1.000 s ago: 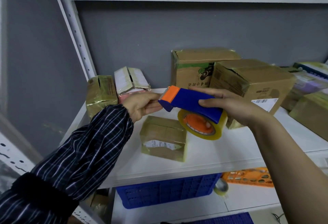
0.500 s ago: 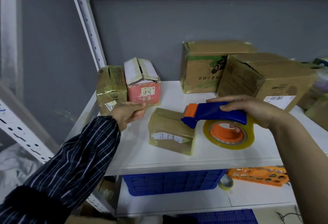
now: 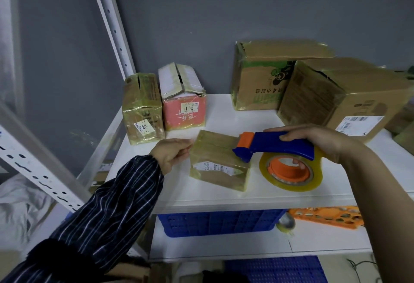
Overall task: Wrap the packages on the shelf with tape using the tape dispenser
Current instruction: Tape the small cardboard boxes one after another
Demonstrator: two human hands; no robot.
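Grey wall (image 3: 224, 13) backs a white shelf (image 3: 224, 112), where several packages wait. A small package (image 3: 218, 161) lies pulled out near the front edge, well apart from the rest, probably so tape can pass around it freely.

The right hand (image 3: 313, 141) has its grip clamped on the blue handle of the tape dispenser (image 3: 275, 146). The thumb lies along the top and other fingers hook through the orange core of the tape roll (image 3: 291, 170), which would help brake the roll. The dispenser's orange nose sits at the package's right top edge, and the roll rests on the shelf just beside it.

The left hand (image 3: 172, 155) is at the package's left top corner, its grip pinched together on what looks like the free end of a clear tape strip (image 3: 215, 145) stretched across the top. Holding both ends taut likely keeps the film flat before it is pressed down.

Behind, a yellow-taped box (image 3: 143, 112) and a pink-fronted box (image 3: 183, 105) stand touching at the left, both with top flaps gaping. Two large cartons (image 3: 349, 99) crowd the right. I judge this package mid-wrap, with the others not yet sealed. A blue crate (image 3: 219, 222) sits on the level below.
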